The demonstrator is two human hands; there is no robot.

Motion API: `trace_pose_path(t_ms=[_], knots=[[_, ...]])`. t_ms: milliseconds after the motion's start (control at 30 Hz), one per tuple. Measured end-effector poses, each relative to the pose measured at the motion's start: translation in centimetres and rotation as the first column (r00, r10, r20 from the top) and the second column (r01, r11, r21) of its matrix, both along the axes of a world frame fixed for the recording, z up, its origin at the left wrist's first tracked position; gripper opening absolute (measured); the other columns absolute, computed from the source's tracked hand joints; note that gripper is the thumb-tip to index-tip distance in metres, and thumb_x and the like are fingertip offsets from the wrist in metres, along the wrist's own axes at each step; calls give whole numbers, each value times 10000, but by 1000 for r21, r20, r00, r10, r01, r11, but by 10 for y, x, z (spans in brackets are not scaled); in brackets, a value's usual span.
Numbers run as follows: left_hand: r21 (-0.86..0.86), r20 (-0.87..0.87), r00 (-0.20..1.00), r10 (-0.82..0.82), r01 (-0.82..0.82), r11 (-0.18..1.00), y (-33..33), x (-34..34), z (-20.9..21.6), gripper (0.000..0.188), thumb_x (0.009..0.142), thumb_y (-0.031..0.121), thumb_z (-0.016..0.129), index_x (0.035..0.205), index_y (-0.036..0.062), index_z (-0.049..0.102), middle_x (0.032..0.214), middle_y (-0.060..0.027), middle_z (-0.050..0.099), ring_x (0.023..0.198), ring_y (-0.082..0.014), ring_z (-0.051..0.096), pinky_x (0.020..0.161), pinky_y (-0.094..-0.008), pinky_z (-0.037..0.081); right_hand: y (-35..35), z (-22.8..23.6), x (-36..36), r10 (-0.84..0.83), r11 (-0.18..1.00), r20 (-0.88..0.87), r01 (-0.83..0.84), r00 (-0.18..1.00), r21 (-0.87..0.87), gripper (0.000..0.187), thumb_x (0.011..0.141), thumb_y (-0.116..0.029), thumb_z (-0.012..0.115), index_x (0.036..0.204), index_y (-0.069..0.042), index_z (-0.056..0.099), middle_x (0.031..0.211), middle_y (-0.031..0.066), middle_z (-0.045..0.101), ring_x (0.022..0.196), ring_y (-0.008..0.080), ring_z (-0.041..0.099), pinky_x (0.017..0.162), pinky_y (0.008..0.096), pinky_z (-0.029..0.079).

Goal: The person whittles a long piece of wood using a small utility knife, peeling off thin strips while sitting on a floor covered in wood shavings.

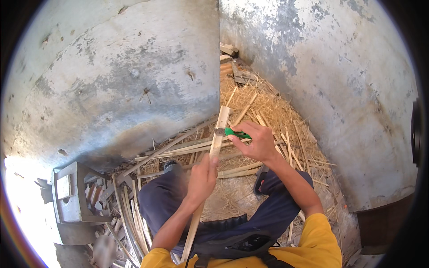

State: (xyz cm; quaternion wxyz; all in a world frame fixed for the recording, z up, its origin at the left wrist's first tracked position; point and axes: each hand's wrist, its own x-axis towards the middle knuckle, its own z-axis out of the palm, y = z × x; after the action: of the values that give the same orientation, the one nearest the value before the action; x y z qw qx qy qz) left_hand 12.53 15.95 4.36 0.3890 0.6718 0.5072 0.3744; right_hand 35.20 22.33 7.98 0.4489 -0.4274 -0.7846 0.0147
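A long pale strip [223, 117], which looks like split bamboo, slants up from beside my left thigh to a flat, cut upper end. My left hand [202, 178] is closed around it below its upper part, slightly blurred. Nearer the top, my right hand [258, 140] grips a green-handled utility knife [240, 134] from the right. Its dark blade [220, 131] lies across the strip's face and touches it. Whether the edge bites into the strip is too small to tell.
Straw-like shavings [277, 114] cover the floor ahead, with loose pale strips [192, 148] strewn among them. More strips [134, 221] lie at my left. A wooden box-like stand [71, 192] is farther left. Stained walls [147, 71] meet in a corner ahead.
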Motion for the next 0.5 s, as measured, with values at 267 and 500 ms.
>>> trace_pose_path(t_ms=[267,500], knots=[[16,-4,985,-170,170,985,-10,9,-3,372,1170,341,465,1020,21,582,609,-50,536,547,-165,572,565,-364,458,76,2,135,-515,805,-127,427,847,-412,325,1023,-383,695,1199,-115,749,850,50,744,650,123,605,610,295,486],[-204,205,966,-159,201,958,2,-2,4,345,1175,354,455,1032,60,564,632,27,498,545,-71,521,528,-272,438,48,-5,103,-343,799,-312,100,886,-593,385,1040,-397,678,1237,-69,710,859,26,717,710,120,599,677,302,482]])
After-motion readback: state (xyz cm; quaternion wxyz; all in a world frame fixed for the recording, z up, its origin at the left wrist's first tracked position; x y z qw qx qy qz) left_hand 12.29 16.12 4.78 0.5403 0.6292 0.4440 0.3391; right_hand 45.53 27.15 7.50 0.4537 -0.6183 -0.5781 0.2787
